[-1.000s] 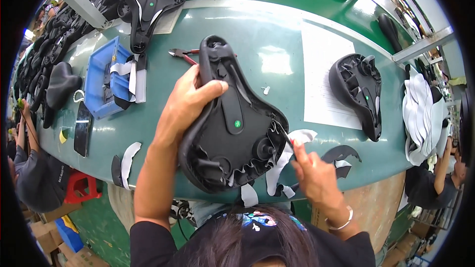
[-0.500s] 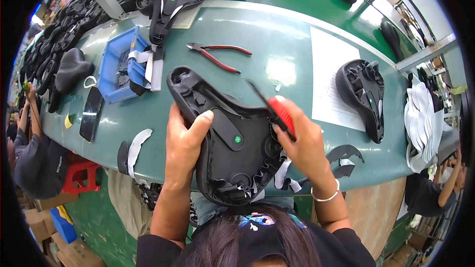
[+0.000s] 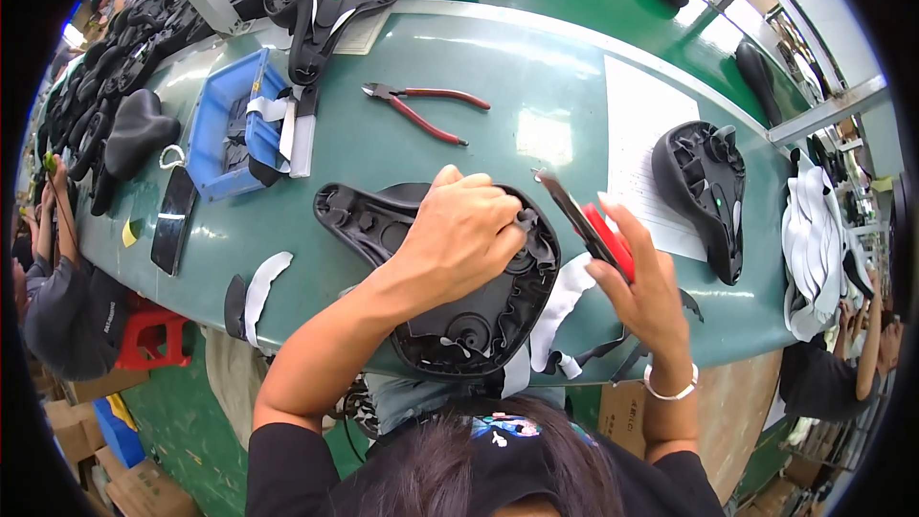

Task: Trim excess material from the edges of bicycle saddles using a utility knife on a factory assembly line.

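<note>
A black bicycle saddle (image 3: 448, 318) lies underside up at the table's near edge, its nose pointing to the far left. Wrinkled cover material lines its rim. My left hand (image 3: 459, 235) reaches across the saddle, fingers closed on the saddle cover's edge (image 3: 526, 220) at the far right part of the rim. In my right hand (image 3: 651, 292) is a red and black utility knife (image 3: 601, 237), held just right of the saddle and apart from it, blade end toward the far left. Beneath that hand lie a white strip (image 3: 560, 306) and black offcuts (image 3: 622, 352).
Red-handled cutting pliers (image 3: 426, 107) lie beyond the saddle. At the left are a blue bin (image 3: 203, 148), a phone (image 3: 174, 220) and a pile of saddles (image 3: 124, 67). Another saddle (image 3: 699, 201) rests on paper (image 3: 637, 124) at the right. Other people sit at both sides.
The saddle has turned, its nose swinging left. My left hand has gone from its left side to the far right rim. My right hand has drawn the knife away to the right.
</note>
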Motion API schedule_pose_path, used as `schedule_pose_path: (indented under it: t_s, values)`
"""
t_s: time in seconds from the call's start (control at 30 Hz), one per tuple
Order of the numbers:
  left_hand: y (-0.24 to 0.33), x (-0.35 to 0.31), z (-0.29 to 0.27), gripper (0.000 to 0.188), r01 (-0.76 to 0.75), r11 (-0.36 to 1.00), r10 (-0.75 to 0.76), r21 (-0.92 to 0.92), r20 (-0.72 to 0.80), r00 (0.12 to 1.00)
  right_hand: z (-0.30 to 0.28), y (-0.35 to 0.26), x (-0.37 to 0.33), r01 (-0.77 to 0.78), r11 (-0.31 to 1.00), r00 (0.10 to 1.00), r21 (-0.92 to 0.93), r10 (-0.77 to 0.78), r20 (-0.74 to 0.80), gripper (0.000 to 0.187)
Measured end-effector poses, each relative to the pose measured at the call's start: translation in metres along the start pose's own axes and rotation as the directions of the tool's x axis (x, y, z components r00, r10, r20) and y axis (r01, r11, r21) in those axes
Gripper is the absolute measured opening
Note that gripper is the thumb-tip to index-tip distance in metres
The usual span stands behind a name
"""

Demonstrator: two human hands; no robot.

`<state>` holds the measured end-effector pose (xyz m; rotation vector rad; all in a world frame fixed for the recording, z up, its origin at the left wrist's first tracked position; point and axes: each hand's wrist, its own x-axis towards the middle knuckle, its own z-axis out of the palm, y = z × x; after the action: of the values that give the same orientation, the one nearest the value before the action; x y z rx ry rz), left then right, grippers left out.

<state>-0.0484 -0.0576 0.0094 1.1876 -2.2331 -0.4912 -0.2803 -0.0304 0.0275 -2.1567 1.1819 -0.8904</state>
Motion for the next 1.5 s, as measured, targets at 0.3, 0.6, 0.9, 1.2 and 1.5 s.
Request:
schedule_pose_path:
  t_s: [0.3,0.6,0.9,1.2,1.5]
  values:
    - [0.005,0.008,-0.015,0.034,0.366,0.466,-0.587,-0.805,0.028,0.809,0.009,-0.007,-0.039,0.016,0.846,0.987,-0.534,0.071,0.142,0.062]
    - [0.008,0.015,-0.024,0.019,-0.118,0.985,0.053,-0.123,-0.438,0.897,0.015,-0.036,-0.022,-0.198,0.806,0.954,-0.558,0.29,0.08,0.049]
    - [-0.039,0.028,-0.022,0.046,0.136,0.988,-0.144,-0.069,-0.709,0.69,0.021,-0.048,-0.025,-0.142,0.781,0.953,-0.609,0.274,0.129,0.049]
    - [-0.035,0.003,-0.018,0.02,-0.009,0.965,0.067,0.261,-0.215,0.974,0.007,-0.016,0.01,-0.013,0.876,0.995,-0.481,0.057,0.077,0.05]
    - [-0.042,0.011,-0.022,0.027,0.148,0.885,-0.409,-0.442,-0.584,0.701,0.018,-0.051,-0.033,-0.079,0.803,0.959,-0.591,0.224,0.176,0.05]
